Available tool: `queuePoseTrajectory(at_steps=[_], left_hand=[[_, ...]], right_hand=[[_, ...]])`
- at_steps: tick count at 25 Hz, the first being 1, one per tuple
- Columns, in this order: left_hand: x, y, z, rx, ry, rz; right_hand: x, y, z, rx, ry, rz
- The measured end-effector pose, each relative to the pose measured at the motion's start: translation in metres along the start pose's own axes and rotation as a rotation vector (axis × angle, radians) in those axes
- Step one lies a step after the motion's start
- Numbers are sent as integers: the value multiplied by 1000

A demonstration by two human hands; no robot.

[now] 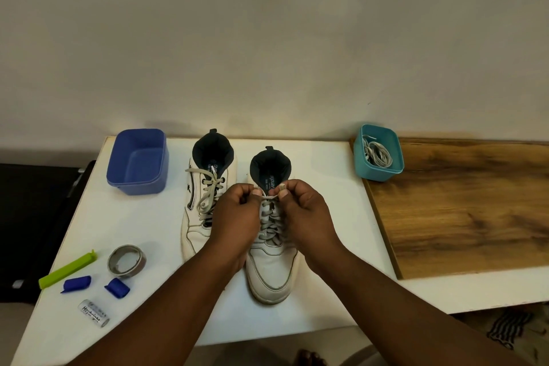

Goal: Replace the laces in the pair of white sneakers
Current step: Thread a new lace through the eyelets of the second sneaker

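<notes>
— Which way do the sneakers point?

— Toes toward the near edge, heels to the wall, long axes running near to far, side by side on the white surface [323,157]. The right sneaker [271,273] is smooth white leather with a dark padded collar.

— And the hands?

— Left hand [237,217] and right hand [306,214] both curl tight, each pinching the grey lace [271,226] at its top eyelets. The left sneaker [196,226] is loosely laced. Spare laces [376,154] coil in a teal tub [378,172] far right.
</notes>
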State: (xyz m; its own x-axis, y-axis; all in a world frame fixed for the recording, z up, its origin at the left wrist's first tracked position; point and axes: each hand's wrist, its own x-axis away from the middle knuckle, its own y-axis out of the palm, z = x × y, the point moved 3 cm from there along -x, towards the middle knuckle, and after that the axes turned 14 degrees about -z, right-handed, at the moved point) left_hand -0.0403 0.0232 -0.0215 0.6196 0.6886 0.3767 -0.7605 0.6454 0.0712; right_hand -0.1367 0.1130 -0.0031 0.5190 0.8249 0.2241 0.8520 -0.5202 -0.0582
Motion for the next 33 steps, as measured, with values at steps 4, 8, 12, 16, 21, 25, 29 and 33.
queuePoseTrajectory(at_steps=[4,8,12,16,21,25,29,33], left_hand=[[1,2,0,-76,11,70],[7,6,9,2,119,57],[7,9,12,192,99,-131],[-2,0,15,-163,258,-222],[-3,-2,17,-157,221,-282],[-7,-9,15,-93,126,-263],[-7,-9,13,-48,106,-289],[-7,-8,9,1,78,-240]], right_hand=[[4,7,9,170,-40,145],[7,3,-2,-134,-62,49],[1,-4,2,-289,140,10],[-4,-7,6,-185,79,92],[-7,-9,8,-26,-20,58],[-7,-9,6,206,-128,18],[-6,-7,5,459,-246,-92],[-5,-10,4,460,-286,8]])
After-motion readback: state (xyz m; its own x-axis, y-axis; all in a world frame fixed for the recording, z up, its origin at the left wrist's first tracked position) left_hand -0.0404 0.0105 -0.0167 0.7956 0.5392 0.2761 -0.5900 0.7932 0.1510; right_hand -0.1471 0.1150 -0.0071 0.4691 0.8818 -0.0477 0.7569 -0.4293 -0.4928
